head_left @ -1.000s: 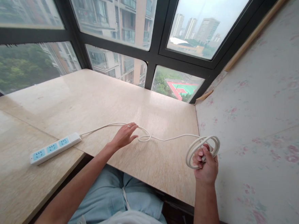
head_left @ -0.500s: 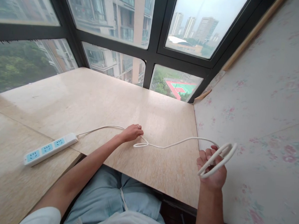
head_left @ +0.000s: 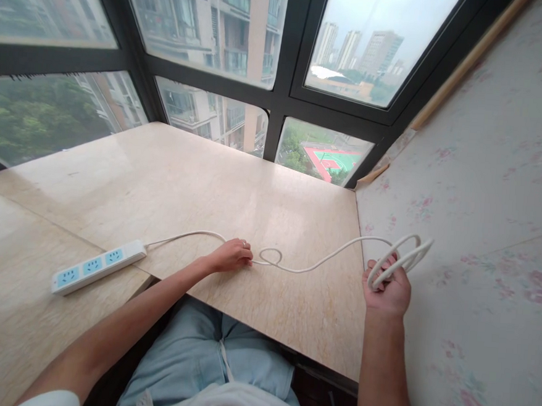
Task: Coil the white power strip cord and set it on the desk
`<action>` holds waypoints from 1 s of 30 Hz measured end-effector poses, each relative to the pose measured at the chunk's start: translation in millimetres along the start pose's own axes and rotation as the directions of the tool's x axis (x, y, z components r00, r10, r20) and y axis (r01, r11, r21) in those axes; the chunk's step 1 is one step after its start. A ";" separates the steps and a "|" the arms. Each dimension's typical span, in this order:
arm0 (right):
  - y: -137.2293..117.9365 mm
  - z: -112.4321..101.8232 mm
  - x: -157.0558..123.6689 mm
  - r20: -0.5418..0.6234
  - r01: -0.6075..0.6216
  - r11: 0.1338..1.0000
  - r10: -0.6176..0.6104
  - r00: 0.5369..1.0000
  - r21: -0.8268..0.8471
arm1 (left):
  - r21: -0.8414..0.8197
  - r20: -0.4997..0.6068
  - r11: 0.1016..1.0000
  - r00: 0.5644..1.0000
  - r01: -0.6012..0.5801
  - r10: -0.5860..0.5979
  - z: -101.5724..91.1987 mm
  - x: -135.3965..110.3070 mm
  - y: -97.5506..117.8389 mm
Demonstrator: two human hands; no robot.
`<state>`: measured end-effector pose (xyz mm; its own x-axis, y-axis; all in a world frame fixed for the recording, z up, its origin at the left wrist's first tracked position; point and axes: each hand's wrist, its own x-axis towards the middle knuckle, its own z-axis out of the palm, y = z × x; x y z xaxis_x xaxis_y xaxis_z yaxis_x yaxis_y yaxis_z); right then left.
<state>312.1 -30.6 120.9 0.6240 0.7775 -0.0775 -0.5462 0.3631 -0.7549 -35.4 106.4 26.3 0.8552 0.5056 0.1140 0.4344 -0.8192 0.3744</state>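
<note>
A white power strip [head_left: 99, 267] with blue socket faces lies on the left part of the stone counter. Its white cord [head_left: 315, 266] runs right across the surface, passing under my left hand [head_left: 231, 255]. That hand is low on the counter, its fingers pinched on the cord. Just right of its fingertips the cord makes a small loop. From there it rises to my right hand [head_left: 389, 288], which is raised near the wall with its fingers closed around several coils of the cord. The plug end is not visible.
The beige counter [head_left: 198, 185] runs back to dark-framed windows [head_left: 280, 74]. A flower-patterned wall [head_left: 472, 242] stands close on the right. My lap [head_left: 224, 342] is below the counter's front edge, and a seam crosses the counter at left.
My left hand has shifted slightly left and down along the cord. The small loop beside it has moved up and right and opened wider. The coils in my right hand have risen and turned.
</note>
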 end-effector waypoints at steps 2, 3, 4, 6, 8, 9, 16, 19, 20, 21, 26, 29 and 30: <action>4.3 -3.7 13.3 -0.100 0.016 0.999 -0.019 0.995 -0.037 | 0.024 -0.055 0.999 0.998 0.029 -0.028 -1.7 -9.3 -2.7; 6.3 -5.4 19.1 -0.142 0.023 0.998 -0.031 0.989 -0.055 | 0.036 -0.084 0.998 0.995 0.060 -0.057 -3.8 -13.8 -5.1; 8.1 -6.7 23.9 -0.174 0.026 0.997 -0.037 0.984 -0.066 | 0.049 -0.114 0.994 0.989 0.097 -0.091 -6.4 -18.3 -8.2; 10.3 -8.4 30.4 -0.212 0.018 0.998 -0.031 0.977 -0.062 | 0.076 -0.178 0.983 0.972 0.170 -0.154 -13.2 -27.3 -16.3; 10.1 -9.2 33.1 -0.238 0.004 0.999 -0.015 0.971 -0.044 | 0.105 -0.240 0.965 0.948 0.241 -0.211 -21.9 -36.6 -27.2; 9.0 -9.6 33.6 -0.252 0.000 0.999 -0.009 0.968 -0.036 | 0.119 -0.269 0.952 0.932 0.283 -0.244 -26.8 -41.6 -33.7; -0.1 -9.6 33.4 -0.273 -0.001 0.999 -0.012 0.962 -0.046 | 0.218 -0.461 0.664 0.675 0.715 -0.576 -55.4 -77.3 -80.6; 2.2 -6.9 31.8 -0.215 -0.006 0.997 -0.010 0.977 -0.071 | 0.201 -0.477 0.567 0.586 0.799 -0.655 -55.7 -83.2 -92.5; 3.4 -6.3 30.8 -0.203 -0.010 0.998 -0.004 0.979 -0.070 | 0.189 -0.475 0.552 0.567 0.812 -0.672 -54.9 -82.8 -95.5; 4.6 -6.1 29.5 -0.201 -0.017 0.998 0.004 0.980 -0.062 | 0.174 -0.471 0.541 0.552 0.823 -0.688 -54.0 -81.2 -98.3; 13.1 -7.5 17.8 -0.184 -0.037 0.997 0.025 0.983 -0.062 | 0.097 -0.430 0.501 0.490 0.860 -0.758 -55.2 -59.2 -111.0; 24.8 -5.1 5.0 -0.141 -0.030 0.996 0.019 0.990 -0.079 | 0.031 -0.421 0.410 0.384 0.912 -0.822 -61.0 -42.5 -116.7; 30.2 -3.3 -0.1 -0.143 -0.025 0.997 0.016 0.990 -0.067 | -0.006 -0.418 0.380 0.343 0.925 -0.841 -63.0 -37.5 -117.8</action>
<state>297.4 -21.4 96.0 0.6891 0.7014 -0.1819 -0.5233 0.3080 -0.7946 -136.4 201.0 35.9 -0.1900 0.9758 0.1084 0.9543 0.1576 0.2538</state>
